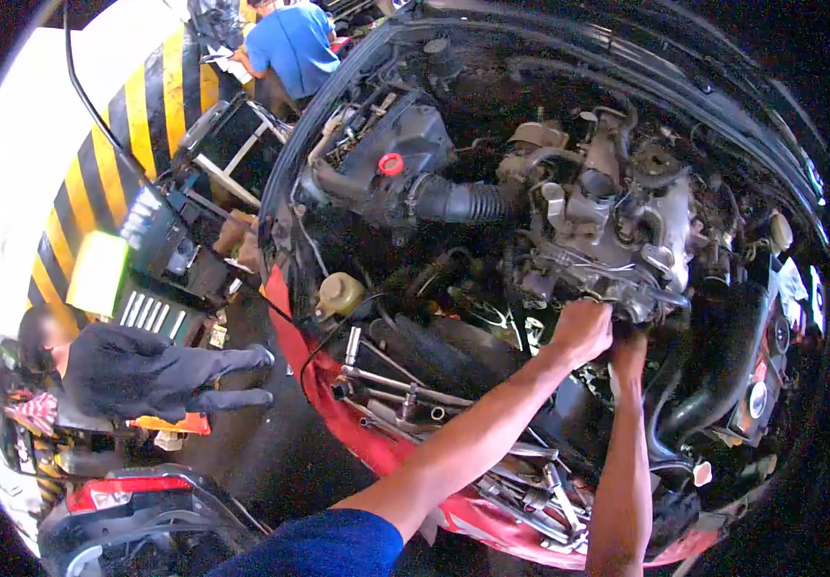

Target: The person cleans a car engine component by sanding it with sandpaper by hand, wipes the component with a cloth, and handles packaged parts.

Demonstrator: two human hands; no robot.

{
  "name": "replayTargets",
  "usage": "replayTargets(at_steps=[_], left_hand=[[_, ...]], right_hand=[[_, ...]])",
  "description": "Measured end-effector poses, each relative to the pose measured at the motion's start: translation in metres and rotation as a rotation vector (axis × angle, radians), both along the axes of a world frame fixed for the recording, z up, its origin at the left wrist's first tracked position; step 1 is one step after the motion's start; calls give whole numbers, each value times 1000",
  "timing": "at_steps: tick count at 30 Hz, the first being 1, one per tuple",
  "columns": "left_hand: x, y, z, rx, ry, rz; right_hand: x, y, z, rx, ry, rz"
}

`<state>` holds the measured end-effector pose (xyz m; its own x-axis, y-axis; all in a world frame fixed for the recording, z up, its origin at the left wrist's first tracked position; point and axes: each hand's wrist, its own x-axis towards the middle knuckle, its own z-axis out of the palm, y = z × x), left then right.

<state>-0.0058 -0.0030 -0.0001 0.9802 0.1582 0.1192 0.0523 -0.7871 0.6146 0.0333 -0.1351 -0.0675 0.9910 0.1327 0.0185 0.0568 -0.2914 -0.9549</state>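
Both hands reach into the front of a car engine (617, 231) in an open engine bay. My left hand (583, 332) is closed at the engine's lower front edge, its fingers curled; what they grip, if anything, is hidden. Just to its right, my right hand (628, 356) goes up under a metal pipe at the engine's front, and its fingers are out of sight. Sockets, ratchets and wrenches (554, 490) lie along the front of the bay, below my left forearm.
A ribbed black intake hose (463, 202) runs from the air filter box (400, 139). A pale reservoir (340, 293) sits at the left. Red bodywork (367, 447) edges the front. One person (146, 370) stands at left; another in blue (290, 48) bends over behind. A removed bumper (146, 519) lies lower left.
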Motion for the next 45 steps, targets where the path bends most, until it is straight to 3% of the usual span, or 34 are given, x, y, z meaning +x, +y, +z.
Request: replayTargets(at_steps=[1,2,6,9,11,13,14,17,18,22,25,29,30,33,35,37,40,42,45], left_hand=[[1,1,5,-26,-13,1],[2,2,2,-23,-45,19],[8,4,-5,30,64,-29],[4,3,1,-14,7,-33],[4,2,-1,-13,-20,13],[6,4,-1,28,33,-6],[5,4,1,42,46,-36],[3,3,3,64,0,-74],[5,3,4,-31,7,14],[5,5,1,20,46,-48],[3,3,4,-45,-6,12],[5,4,3,38,59,-11],[5,4,0,39,30,-25],[4,1,-1,34,-97,8],[4,2,1,31,-41,2],[4,4,9,77,108,-23],[1,2,5,-3,30,-31],[1,2,8,-50,-52,9],[6,3,-2,48,-16,-18]], right_hand=[[8,-3,-21,112,-2,-17],[10,-5,-16,-122,-145,40],[-13,6,49,-258,157,-40],[3,14,6,-119,-336,0],[0,1,11,-146,-95,43],[-20,11,78,-317,176,-55],[-10,1,33,-105,102,-17],[0,9,-2,82,-198,-43],[-7,9,20,47,-79,20],[-10,1,48,-389,164,50],[14,-10,-39,336,112,115],[3,-12,0,-64,129,69],[3,-6,-8,242,180,56],[3,-3,-19,386,103,72],[10,-13,-18,-42,139,125],[-7,-2,49,-352,229,125],[10,-10,-44,-109,-49,-9],[10,-5,-28,-223,-211,-44],[-11,-1,53,-460,29,87]])
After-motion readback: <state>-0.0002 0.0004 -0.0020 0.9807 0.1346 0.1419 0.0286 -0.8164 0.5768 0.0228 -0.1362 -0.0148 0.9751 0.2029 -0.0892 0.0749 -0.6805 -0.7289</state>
